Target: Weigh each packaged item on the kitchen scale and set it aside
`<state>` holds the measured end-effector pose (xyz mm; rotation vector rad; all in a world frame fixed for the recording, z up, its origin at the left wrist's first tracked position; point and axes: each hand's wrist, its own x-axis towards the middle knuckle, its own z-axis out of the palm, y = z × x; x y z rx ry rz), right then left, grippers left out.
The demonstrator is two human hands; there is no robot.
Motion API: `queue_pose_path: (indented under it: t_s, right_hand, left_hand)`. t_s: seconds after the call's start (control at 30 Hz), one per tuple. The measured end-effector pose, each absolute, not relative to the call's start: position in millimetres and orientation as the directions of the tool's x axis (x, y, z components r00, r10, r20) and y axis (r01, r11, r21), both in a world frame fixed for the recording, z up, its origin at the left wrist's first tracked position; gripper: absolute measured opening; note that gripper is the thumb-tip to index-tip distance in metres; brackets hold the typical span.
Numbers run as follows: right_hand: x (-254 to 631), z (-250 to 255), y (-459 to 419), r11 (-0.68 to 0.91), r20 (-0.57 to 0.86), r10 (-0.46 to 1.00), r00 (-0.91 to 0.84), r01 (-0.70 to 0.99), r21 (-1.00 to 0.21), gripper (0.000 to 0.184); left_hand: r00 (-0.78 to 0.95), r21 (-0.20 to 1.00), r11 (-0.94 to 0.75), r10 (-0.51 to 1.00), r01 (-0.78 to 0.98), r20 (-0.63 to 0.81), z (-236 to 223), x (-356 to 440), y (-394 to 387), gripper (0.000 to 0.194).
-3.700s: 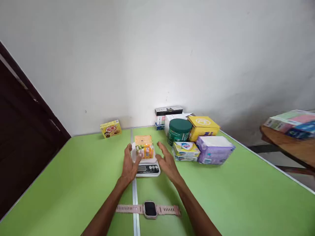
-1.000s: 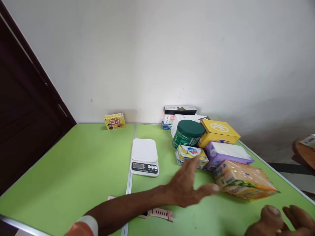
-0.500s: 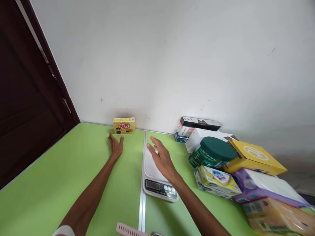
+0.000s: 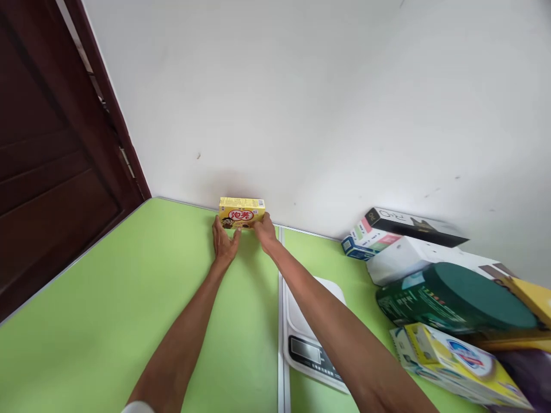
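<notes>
A small yellow snack box [image 4: 241, 212] with red lettering and a cartoon figure stands on the green table, close to the wall. My left hand [image 4: 224, 244] holds it at its lower left, thumb in front and fingers by the left end. At the other end, my right hand [image 4: 266, 230] grips the lower right corner. My right forearm crosses over the white kitchen scale [image 4: 305, 344] and hides part of its pan and buttons.
On the right lie a black-and-white box [image 4: 417, 225], a white box [image 4: 400, 261], a green tub [image 4: 447, 298] and yellow soap boxes [image 4: 465, 361]. A metal strip [image 4: 282, 321] runs down the table. A dark door [image 4: 55, 166] is at left.
My right hand has moved from above the scale to the right end of the yellow box. My left hand has closed in on its left end. The view has shifted.
</notes>
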<state>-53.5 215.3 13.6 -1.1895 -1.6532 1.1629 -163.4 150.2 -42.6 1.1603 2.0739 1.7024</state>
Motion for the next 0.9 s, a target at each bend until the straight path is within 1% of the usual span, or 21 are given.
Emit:
queue_pose_path:
  t_s: [0.1, 0.2, 0.3, 0.4, 0.47, 0.53, 0.6, 0.7, 0.77, 0.9]
  right_hand:
    - [-49.7, 21.9, 208.6, 0.168, 0.099, 0.963, -0.253, 0.269, -0.948, 0.039]
    - [-33.1, 40.1, 198.2, 0.235, 0.168, 0.954, -0.247, 0.272, -0.933, 0.041]
    - [0.7, 59.9, 175.3, 0.303, 0.239, 0.940, -0.242, 0.277, -0.912, 0.042]
    - [46.7, 74.0, 137.9, 0.371, 0.308, 0.922, -0.233, 0.316, -0.873, 0.045]
    - [78.5, 79.5, 108.7, 0.392, 0.333, 0.918, -0.216, 0.349, -0.852, 0.048]
    - [107.6, 82.0, 80.4, 0.376, 0.332, 0.926, -0.178, 0.364, -0.852, 0.050]
    - [132.5, 80.8, 56.5, 0.350, 0.328, 0.937, -0.123, 0.367, -0.862, 0.049]
    - [160.7, 69.4, 32.7, 0.304, 0.323, 0.946, -0.022, 0.399, -0.865, 0.049]
    - [173.1, 56.0, 25.1, 0.279, 0.312, 0.950, 0.012, 0.417, -0.865, 0.051]
    - [183.8, 26.7, 23.4, 0.292, 0.320, 0.947, 0.004, 0.398, -0.869, 0.052]
  left_hand:
    - [-0.682, 0.896, -0.007, 0.647, 0.444, 0.343, -39.5, -158.5, 139.0, 0.084]
    - [-0.641, 0.888, -0.072, 0.665, 0.455, 0.383, -41.2, -148.3, 119.8, 0.080]
    - [-0.551, 0.857, -0.176, 0.700, 0.484, 0.454, -44.0, -131.1, 94.5, 0.079]
    - [-0.444, 0.782, -0.293, 0.691, 0.550, 0.570, -38.8, -106.8, 65.9, 0.079]
    - [-0.374, 0.728, -0.358, 0.678, 0.585, 0.633, -30.0, -87.9, 45.9, 0.077]
    - [-0.301, 0.690, -0.410, 0.682, 0.597, 0.666, -20.2, -68.8, 26.3, 0.076]
    - [-0.220, 0.668, -0.455, 0.705, 0.589, 0.674, -12.8, -51.3, 8.6, 0.077]
    - [-0.123, 0.667, -0.496, 0.745, 0.555, 0.656, -10.9, -31.6, -10.8, 0.077]
    - [-0.105, 0.677, -0.499, 0.758, 0.542, 0.643, -14.6, -24.2, -18.2, 0.076]
    - [-0.102, 0.664, -0.488, 0.758, 0.566, 0.644, -24.1, -20.1, -24.9, 0.072]
